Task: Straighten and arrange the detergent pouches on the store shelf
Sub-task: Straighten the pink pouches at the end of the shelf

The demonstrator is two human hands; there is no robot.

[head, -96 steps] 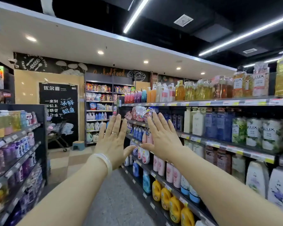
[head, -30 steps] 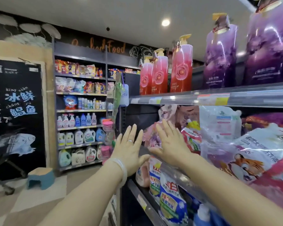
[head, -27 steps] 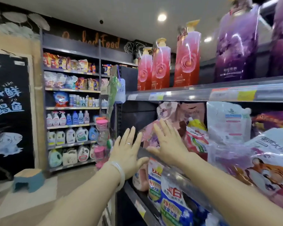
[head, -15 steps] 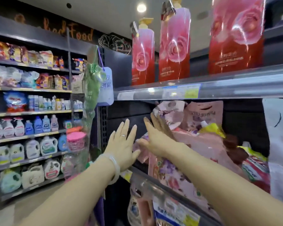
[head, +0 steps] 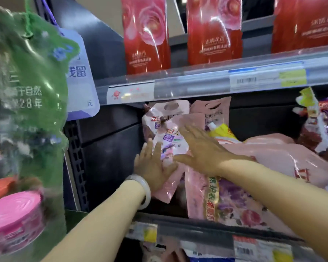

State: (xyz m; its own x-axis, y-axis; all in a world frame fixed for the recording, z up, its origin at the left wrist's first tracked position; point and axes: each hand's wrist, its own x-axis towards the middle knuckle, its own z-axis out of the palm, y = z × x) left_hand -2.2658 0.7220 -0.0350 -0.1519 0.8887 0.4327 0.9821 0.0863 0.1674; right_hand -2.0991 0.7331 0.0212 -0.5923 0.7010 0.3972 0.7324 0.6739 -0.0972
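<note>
Pink detergent pouches crowd the left end of the middle shelf (head: 197,226). One small pink pouch (head: 168,146) leans upright at the far left, with more pink pouches (head: 212,108) standing behind it. A big pink pouch (head: 284,157) lies flat on top of a flowered pink pouch (head: 229,201). My left hand (head: 152,167), a pale bangle at the wrist, lies with straight fingers against the small pouch's left side. My right hand (head: 201,150) is spread flat over the pouch fronts, fingers pointing left.
Red rose-print bottles (head: 146,35) stand on the upper shelf, whose rail (head: 216,82) carries price tags. A green hanging bag (head: 32,87) and a blue tag (head: 80,80) dangle at the left. A pink-lidded tub (head: 13,212) sits lower left. Purple and red pouches (head: 324,125) fill the right.
The view has closed in on the shelf end. Both hands went from raised in the air to resting on the pink pouches at the left end.
</note>
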